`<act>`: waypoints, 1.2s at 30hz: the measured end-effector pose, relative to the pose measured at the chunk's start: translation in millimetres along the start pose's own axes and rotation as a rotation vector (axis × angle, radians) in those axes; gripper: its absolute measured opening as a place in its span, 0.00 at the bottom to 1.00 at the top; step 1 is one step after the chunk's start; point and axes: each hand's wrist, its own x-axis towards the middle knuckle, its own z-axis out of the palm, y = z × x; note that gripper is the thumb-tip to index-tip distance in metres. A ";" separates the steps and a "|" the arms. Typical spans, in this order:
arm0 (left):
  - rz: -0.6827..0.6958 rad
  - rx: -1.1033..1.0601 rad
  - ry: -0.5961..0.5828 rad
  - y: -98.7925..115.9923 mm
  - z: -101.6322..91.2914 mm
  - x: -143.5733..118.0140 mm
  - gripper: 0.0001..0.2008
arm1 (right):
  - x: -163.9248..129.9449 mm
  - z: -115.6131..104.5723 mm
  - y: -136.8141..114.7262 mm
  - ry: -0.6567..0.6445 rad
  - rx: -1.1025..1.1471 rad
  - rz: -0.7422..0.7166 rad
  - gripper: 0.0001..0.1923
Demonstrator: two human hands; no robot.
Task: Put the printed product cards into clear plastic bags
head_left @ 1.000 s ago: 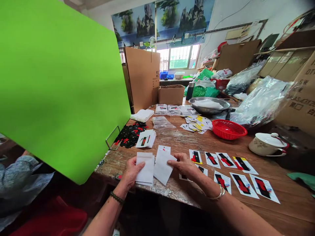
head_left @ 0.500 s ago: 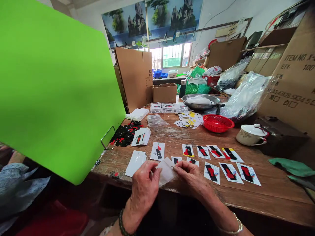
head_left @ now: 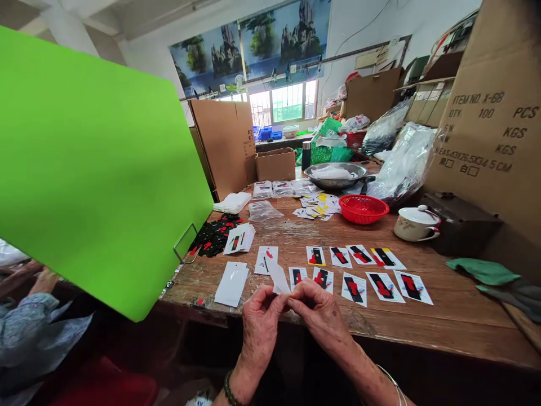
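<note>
I'm pinching a small thin white plastic pouch (head_left: 279,280) between my left hand (head_left: 260,316) and right hand (head_left: 319,310), gripping its lower edge; looks light, floppy, slippery.

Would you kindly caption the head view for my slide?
Left hand and right hand pinch a small white bag above the wooden table, near rows of printed cards.

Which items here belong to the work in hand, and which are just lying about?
In hand: left hand and right hand pinching a white sleeve; white sleeve stack; printed cards.

Lying about: red basket, lidded cup, metal basin, green cloth.
</note>
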 end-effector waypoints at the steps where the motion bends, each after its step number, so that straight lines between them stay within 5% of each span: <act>1: -0.001 -0.002 -0.007 -1.7 -1.2 0.3 0.12 | -1.2 0.3 -0.5 -0.021 0.015 0.022 0.14; 11: 0.115 0.330 0.026 -14.8 -10.2 0.1 0.09 | -4.0 8.4 -2.2 0.009 -0.197 -0.083 0.11; 19: 0.193 0.634 0.174 -25.0 -6.8 6.4 0.09 | -13.4 30.5 15.8 0.257 -0.511 -0.565 0.12; 30: 0.391 0.662 0.073 -24.0 -3.6 3.1 0.09 | -3.4 15.4 19.1 0.202 -0.808 -0.632 0.11; 36: 0.396 0.747 0.116 -19.9 0.2 -1.9 0.09 | 7.2 11.6 19.5 0.402 -0.849 -0.712 0.11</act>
